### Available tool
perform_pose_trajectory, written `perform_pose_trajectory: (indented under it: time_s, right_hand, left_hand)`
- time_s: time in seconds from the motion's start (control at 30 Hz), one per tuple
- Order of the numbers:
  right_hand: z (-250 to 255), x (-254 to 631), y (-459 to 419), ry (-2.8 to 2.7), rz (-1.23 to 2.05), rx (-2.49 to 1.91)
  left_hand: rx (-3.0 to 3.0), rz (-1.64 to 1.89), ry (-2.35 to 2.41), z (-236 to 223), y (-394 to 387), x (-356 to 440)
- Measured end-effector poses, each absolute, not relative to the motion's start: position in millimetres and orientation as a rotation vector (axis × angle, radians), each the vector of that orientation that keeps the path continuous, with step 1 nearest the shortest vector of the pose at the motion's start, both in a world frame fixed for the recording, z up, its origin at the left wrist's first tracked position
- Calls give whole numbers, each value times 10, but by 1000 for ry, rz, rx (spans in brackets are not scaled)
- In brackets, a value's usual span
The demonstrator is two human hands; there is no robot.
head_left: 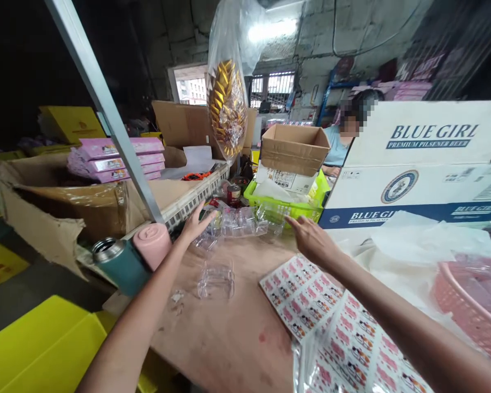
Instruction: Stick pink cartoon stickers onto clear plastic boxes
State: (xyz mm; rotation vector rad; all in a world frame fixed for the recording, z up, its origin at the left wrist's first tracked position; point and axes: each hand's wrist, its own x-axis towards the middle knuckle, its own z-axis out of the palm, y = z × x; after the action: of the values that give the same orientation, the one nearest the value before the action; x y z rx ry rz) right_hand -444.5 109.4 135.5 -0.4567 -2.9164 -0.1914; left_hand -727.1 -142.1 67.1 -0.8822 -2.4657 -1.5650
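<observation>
A row of clear plastic boxes [243,222] lies at the far end of the brown tabletop, between my two hands. My left hand [197,224] is at its left end, fingers spread and thumb apart, holding nothing visible. At the right end, my right hand [309,236] has its index finger stretched towards the clear plastic and the other fingers partly bent. Whether that fingertip touches the plastic is unclear. One separate clear plastic box [216,281] sits nearer me. Sheets of pink and cow-print stickers [306,297] lie under my right forearm, some in clear wrapping.
Left stand a teal bottle [123,267] and a pink lidded cup [152,244]. Behind are a green basket [286,206], a can [233,194] and a hanging bag of gold decorations [228,109]. A white carton [425,158] and pink basket [470,305] flank the right; a person [339,150] sits beyond.
</observation>
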Motion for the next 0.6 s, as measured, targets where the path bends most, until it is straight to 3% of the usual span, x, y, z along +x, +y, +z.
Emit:
perform_pose_trajectory:
  time_s: [0.2, 0.6]
  right_hand:
    - [1232, -5250, 1082, -2772, -93, -484]
    - [938, -4202, 1028, -2793, 207, -337]
  left_hand:
    - [-909, -1751, -2498, 654, -1346, -7105]
    - [-895, -2016, -2342, 508, -1448, -6506]
